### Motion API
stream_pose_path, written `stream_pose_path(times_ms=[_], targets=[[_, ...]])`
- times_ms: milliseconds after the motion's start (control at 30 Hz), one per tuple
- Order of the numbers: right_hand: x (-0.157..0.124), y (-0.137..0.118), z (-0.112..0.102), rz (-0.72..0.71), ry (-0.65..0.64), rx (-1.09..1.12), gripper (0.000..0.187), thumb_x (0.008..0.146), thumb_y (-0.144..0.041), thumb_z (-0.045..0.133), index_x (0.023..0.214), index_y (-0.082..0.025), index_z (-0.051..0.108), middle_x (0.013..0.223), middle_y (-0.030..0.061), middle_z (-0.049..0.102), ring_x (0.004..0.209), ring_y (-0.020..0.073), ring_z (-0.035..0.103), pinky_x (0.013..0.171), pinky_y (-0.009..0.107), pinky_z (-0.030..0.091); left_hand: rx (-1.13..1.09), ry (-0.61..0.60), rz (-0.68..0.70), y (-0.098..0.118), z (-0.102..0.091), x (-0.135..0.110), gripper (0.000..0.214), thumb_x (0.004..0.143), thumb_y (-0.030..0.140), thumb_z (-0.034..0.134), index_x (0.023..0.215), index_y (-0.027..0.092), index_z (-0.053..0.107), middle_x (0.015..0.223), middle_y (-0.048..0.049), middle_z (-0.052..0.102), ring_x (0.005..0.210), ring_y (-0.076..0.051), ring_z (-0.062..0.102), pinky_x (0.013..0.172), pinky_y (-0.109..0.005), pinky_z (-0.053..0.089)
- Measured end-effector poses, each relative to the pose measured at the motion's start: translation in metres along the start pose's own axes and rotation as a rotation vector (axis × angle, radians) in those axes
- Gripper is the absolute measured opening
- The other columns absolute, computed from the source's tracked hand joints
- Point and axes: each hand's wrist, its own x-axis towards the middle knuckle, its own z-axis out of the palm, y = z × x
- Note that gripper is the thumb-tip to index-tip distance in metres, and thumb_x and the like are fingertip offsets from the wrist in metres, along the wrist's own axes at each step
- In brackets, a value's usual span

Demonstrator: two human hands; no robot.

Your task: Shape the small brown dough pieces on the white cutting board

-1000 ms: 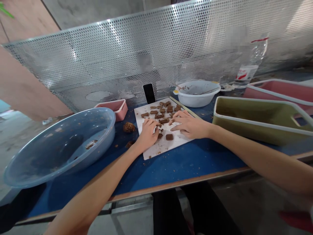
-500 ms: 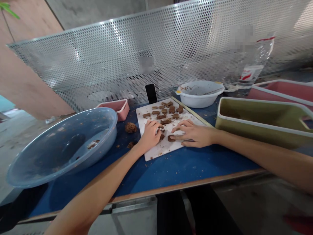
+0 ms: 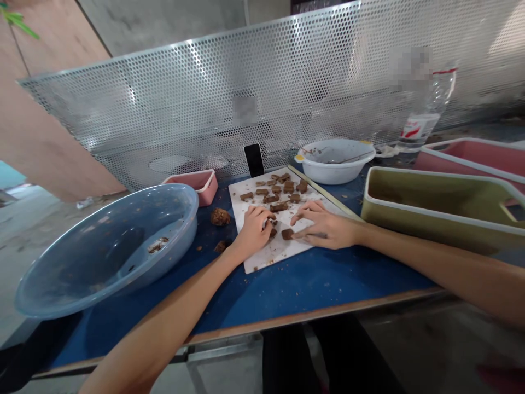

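Holds the left hand (image 3: 254, 227) low over the left part of a flat white rectangular board (image 3: 283, 254), with fingers bent inward; cannot tell whether gripping anything, but partly covers a small dark-brown block (image 3: 273, 233) there. Lays the right hand (image 3: 328, 227) over the right part of the board, with fingers loosely spread and nothing grasped, just touching with one fingertip the right edge of a squarish brown block (image 3: 287, 234) lying between both hands. Shows farther up the board a loose cluster of small oblong brown blocks (image 3: 271, 200) among crumbs. Shows beneath it all a blue tabletop (image 3: 287, 290).

Includes, left of the board, a rough brown lump (image 3: 220, 216) and a large translucent blue round basin (image 3: 102, 235). Includes, on the far side, a small pink plastic box (image 3: 207, 189), a black-screened phone (image 3: 254, 160) propped before a perforated silver metal panel (image 3: 184, 109), and a white plastic basin (image 3: 336, 172). Has, at right, an olive-green white-rimmed plastic box (image 3: 389, 214) and, farther, a clear plastic bottle (image 3: 422, 123).
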Motion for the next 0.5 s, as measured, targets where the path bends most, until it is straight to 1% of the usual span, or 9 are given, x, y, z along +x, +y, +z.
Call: stream_pose_path(times_ms=[33,100,133,233,267,367,400,467,500], targets=[[0.0003,-0.0001,-0.0003,0.033,-0.001,-0.008,0.04,0.116,-0.043,0.052,0.146,-0.033,0.077,0.146,0.0144,0.063,0.134,0.0337,0.05,0.116,0.058,0.042,0.001,-0.002,0.002,-0.0002,0.0001,0.0,0.023,0.102,0.01,0.053,0.111,0.02,0.072,0.117,-0.0107,0.072,0.12,-0.032,0.057,0.109,-0.051,0.05],[0.0014,-0.0012,-0.0003,0.09,-0.045,-0.04,0.048,0.116,-0.048,0.051,0.159,-0.033,0.066,0.152,0.0161,0.058,0.139,0.0361,0.047,0.119,0.063,0.041,0.002,0.0,0.002,-0.0004,0.0005,0.0,0.022,0.103,0.011,0.053,0.111,0.021,0.072,0.116,-0.0106,0.072,0.121,-0.032,0.057,0.11,-0.051,0.05],[0.0022,-0.0021,-0.0002,0.092,-0.072,-0.046,0.05,0.116,-0.049,0.051,0.161,-0.033,0.064,0.154,0.0161,0.056,0.142,0.0372,0.045,0.12,0.065,0.04,0.002,0.003,0.0,-0.0005,0.0008,0.0,0.023,0.103,0.011,0.053,0.111,0.021,0.072,0.116,-0.0106,0.072,0.121,-0.032,0.057,0.11,-0.052,0.05],[0.004,-0.004,-0.0001,0.036,-0.091,-0.004,0.043,0.116,-0.047,0.052,0.151,-0.036,0.074,0.155,0.0126,0.057,0.145,0.0359,0.043,0.122,0.062,0.04,0.004,0.005,-0.004,-0.0005,0.001,0.0001,0.024,0.102,0.011,0.053,0.111,0.02,0.072,0.117,-0.0104,0.071,0.121,-0.032,0.057,0.111,-0.051,0.05],[0.0043,-0.0044,-0.0002,0.035,-0.078,0.007,0.042,0.116,-0.046,0.051,0.15,-0.036,0.075,0.155,0.0124,0.057,0.144,0.0352,0.044,0.122,0.061,0.04,0.005,0.003,-0.004,-0.0005,0.0008,0.0002,0.024,0.102,0.01,0.052,0.111,0.02,0.072,0.117,-0.0103,0.071,0.121,-0.032,0.057,0.111,-0.051,0.05],[0.0045,-0.0048,-0.0009,0.083,-0.054,-0.011,0.045,0.117,-0.046,0.05,0.154,-0.033,0.071,0.154,0.0148,0.058,0.142,0.0362,0.045,0.12,0.065,0.041,0.001,0.002,-0.002,0.0,0.0001,0.0002,0.025,0.102,0.01,0.053,0.112,0.021,0.073,0.117,-0.01,0.071,0.122,-0.032,0.057,0.112,-0.051,0.049],[0.0045,-0.0048,-0.0013,0.074,-0.052,-0.013,0.044,0.117,-0.045,0.05,0.152,-0.032,0.073,0.153,0.0146,0.059,0.141,0.0362,0.045,0.12,0.064,0.041,0.001,0.005,-0.004,0.0002,-0.0002,0.0002,0.026,0.101,0.01,0.053,0.113,0.021,0.073,0.117,-0.0101,0.071,0.122,-0.032,0.057,0.112,-0.051,0.049],[0.0045,-0.005,-0.0018,0.029,-0.037,0.014,0.038,0.116,-0.043,0.053,0.139,-0.033,0.081,0.149,0.0122,0.063,0.14,0.0342,0.046,0.12,0.06,0.041,0.004,0.003,-0.008,0.0007,-0.0009,0.0002,0.026,0.102,0.01,0.052,0.113,0.021,0.073,0.117,-0.0104,0.071,0.122,-0.032,0.056,0.112,-0.051,0.049],[0.0046,-0.005,-0.0016,0.018,-0.027,0.028,0.037,0.116,-0.042,0.053,0.137,-0.034,0.082,0.148,0.0113,0.063,0.14,0.0332,0.047,0.12,0.059,0.041,0.005,-0.001,-0.007,0.001,-0.0011,0.0002,0.025,0.102,0.01,0.052,0.113,0.021,0.073,0.118,-0.0105,0.071,0.122,-0.032,0.056,0.111,-0.051,0.049]])
